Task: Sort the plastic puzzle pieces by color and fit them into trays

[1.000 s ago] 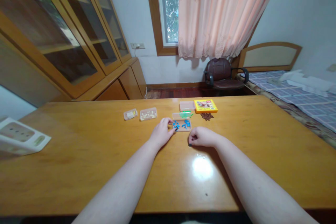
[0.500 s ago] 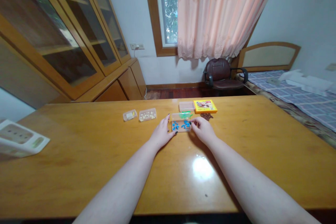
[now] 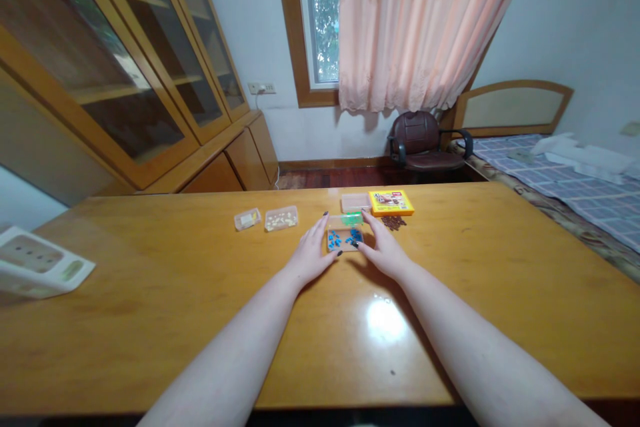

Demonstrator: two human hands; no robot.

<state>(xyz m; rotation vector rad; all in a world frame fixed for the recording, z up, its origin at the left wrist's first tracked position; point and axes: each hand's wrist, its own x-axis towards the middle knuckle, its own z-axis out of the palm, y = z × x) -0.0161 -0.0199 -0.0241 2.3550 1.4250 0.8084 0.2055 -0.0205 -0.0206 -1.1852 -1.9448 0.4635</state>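
Observation:
A small clear plastic box (image 3: 345,248) with its lid (image 3: 340,220) tilted up at the far side lies on the table. Blue pieces (image 3: 335,240) are spread inside it in two loose groups. My left hand (image 3: 313,250) grips the box's left side, thumb at the front edge and fingertips by the lid. On the right, my right hand (image 3: 385,248) holds the other side, its thumb over the front right part and its index finger near the lid's corner. Green pieces (image 3: 353,218) show behind the clear lid. Brown pieces (image 3: 393,222) lie in a pile beyond my right hand.
A yellow printed box (image 3: 391,203) and an open clear tray (image 3: 355,203) stand at the table's far edge. To the left are a box of pale pieces (image 3: 281,219) and a smaller clear box (image 3: 247,219). A white case (image 3: 43,263) sits at the far left.
My right hand has gone from a pinch at the box's right edge to spread fingers, thumb in front and index by the lid. My left hand has shifted slightly inward.

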